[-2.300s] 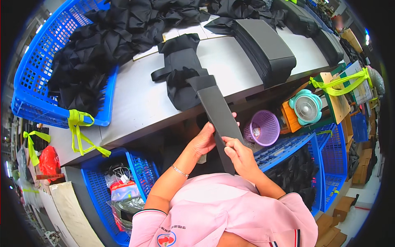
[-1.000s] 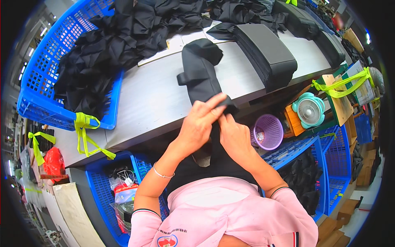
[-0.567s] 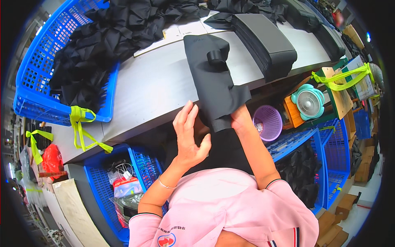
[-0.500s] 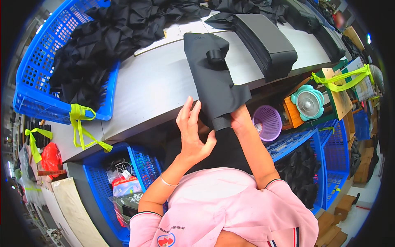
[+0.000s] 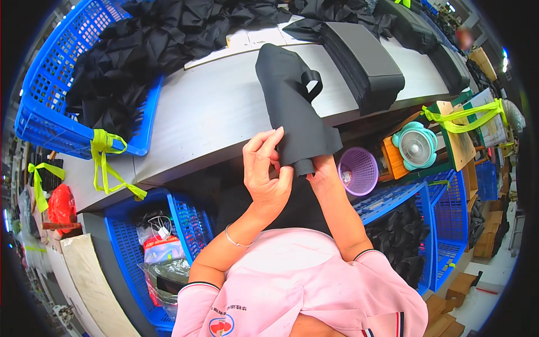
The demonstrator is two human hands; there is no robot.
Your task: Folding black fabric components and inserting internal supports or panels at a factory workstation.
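Observation:
A black fabric piece with a strap loop (image 5: 292, 101) lies lengthwise over the front edge of the grey worktable (image 5: 208, 121). My left hand (image 5: 265, 168) pinches its near left edge between thumb and fingers. My right hand (image 5: 321, 167) is under the fabric's lower end, mostly hidden, gripping the rolled hem. Both hands sit just off the table's front edge, above my lap.
A blue basket (image 5: 67, 121) heaped with black fabric stands at the table's left. A stack of flat black pieces (image 5: 365, 67) lies at the right. Below are blue crates (image 5: 146, 236), a purple basket (image 5: 359, 171) and a small teal fan (image 5: 416, 147).
The fabric piece was spread out from a narrow strip and laid on the table. My left hand has come back to its near edge and closed on it.

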